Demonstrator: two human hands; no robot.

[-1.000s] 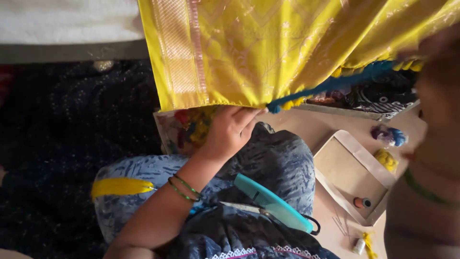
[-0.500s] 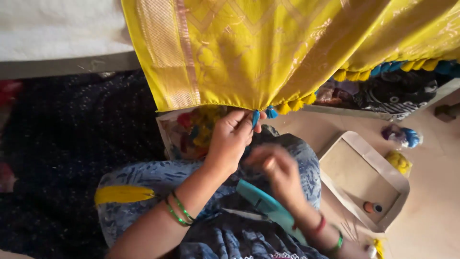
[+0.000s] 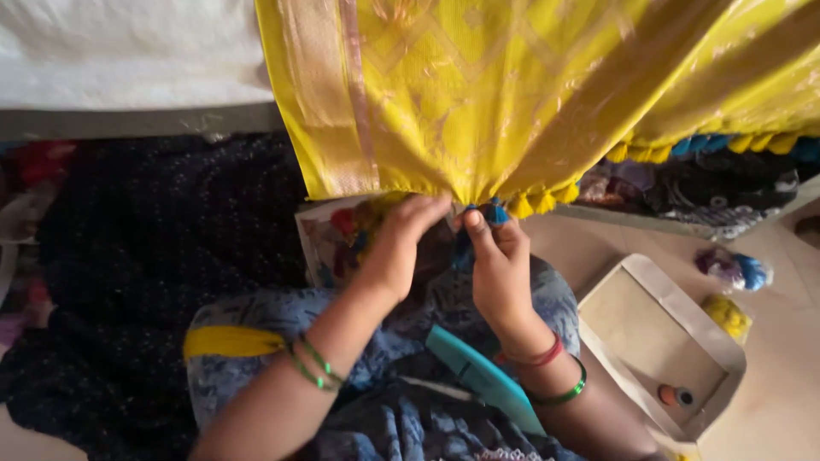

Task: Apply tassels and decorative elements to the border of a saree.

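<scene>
A yellow woven cloth with a gold border [image 3: 478, 94] hangs down in front of me, its lower edge trimmed with yellow and blue tassels [image 3: 534, 203]. My left hand [image 3: 397, 248] pinches the hem at its lowest point. My right hand [image 3: 500, 265] is right beside it, fingers closed on a blue tassel or thread [image 3: 494, 213] at the same spot on the hem. Both wrists wear bangles. A teal flat tool [image 3: 483, 380] lies on my lap below my right hand. A skein of yellow thread [image 3: 231, 341] rests on my knee to the left.
A shallow beige tray [image 3: 662, 337] with a small spool sits on the floor at right. Beyond it lie a blue-purple thread bundle [image 3: 735, 269] and a yellow one [image 3: 728, 316]. Dark dotted fabric [image 3: 145, 265] covers the left floor. A white surface [image 3: 120, 60] is at upper left.
My right hand came in from the right, dipped toward my lap, then rose to the hem beside my left hand. The view shifted so the cloth sits further right.
</scene>
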